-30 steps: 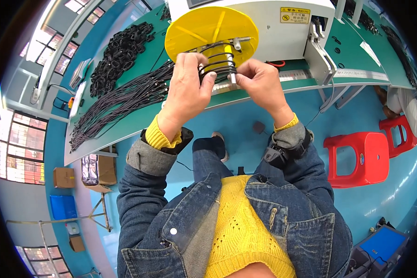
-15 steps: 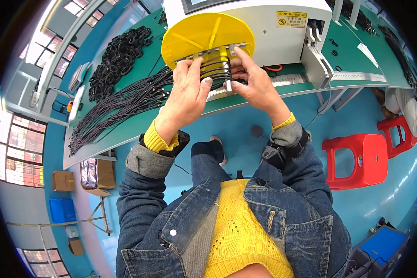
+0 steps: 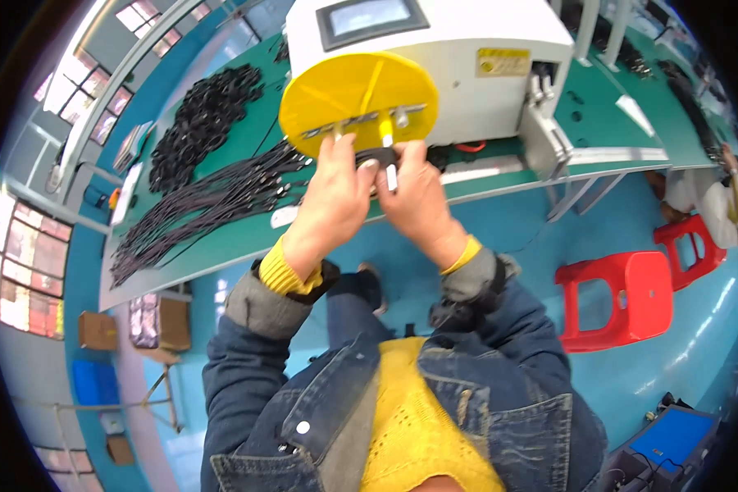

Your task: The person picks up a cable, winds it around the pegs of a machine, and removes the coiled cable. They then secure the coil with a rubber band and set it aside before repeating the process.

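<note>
A yellow disc stands on the front of a white machine, with a metal bar and posts across its lower part. Round the right-hand post, a black cable is gathered in a tight bundle; the post's pale end sticks out below it. My left hand is closed at the bundle's left side, thumb and fingertips against it. From the right, my right hand pinches the same cable beside the post. The fingers hide much of the bundle.
Long black cables lie on the green table to the left, in front of a heap of coiled cables. A metal bracket stands on the right. Red stools are on the floor, and another person's arm shows at far right.
The spread cable loops on the post are now squeezed into one compact bundle. My right hand has come in closer to my left. The whole view has shifted slightly.
</note>
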Demonstrator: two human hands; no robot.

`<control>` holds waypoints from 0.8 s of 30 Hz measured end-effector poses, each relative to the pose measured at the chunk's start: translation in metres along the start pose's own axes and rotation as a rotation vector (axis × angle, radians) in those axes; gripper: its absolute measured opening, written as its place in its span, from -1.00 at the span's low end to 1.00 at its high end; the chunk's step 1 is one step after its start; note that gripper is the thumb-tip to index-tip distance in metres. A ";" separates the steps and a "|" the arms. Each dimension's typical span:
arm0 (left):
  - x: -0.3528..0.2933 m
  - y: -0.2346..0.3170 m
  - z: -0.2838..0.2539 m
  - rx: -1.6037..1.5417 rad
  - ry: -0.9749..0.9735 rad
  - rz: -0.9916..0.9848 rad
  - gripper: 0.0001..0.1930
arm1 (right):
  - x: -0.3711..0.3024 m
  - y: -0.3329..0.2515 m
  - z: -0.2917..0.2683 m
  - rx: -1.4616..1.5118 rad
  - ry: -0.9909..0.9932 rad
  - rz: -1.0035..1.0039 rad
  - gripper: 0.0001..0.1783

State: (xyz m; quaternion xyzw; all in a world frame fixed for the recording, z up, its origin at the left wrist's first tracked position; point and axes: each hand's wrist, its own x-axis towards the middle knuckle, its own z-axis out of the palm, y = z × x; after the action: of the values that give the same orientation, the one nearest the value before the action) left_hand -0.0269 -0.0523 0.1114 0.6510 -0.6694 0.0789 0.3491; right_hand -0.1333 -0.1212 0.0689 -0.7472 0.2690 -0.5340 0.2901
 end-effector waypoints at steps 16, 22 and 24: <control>-0.008 0.018 -0.011 0.028 -0.147 -0.286 -0.71 | -0.007 0.006 0.022 -0.017 0.135 -0.023 -0.72; -0.018 0.026 -0.009 0.045 -0.105 -0.260 -0.72 | -0.015 -0.001 0.012 0.055 0.073 0.091 -0.80; -0.021 0.026 -0.007 0.055 -0.096 -0.257 -0.72 | -0.015 -0.001 0.010 0.061 0.053 0.089 -0.80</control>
State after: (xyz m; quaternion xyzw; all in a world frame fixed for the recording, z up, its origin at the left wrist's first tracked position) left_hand -0.0506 -0.0272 0.1137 0.7438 -0.5939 0.0206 0.3059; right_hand -0.1280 -0.1081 0.0576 -0.7108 0.2933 -0.5482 0.3290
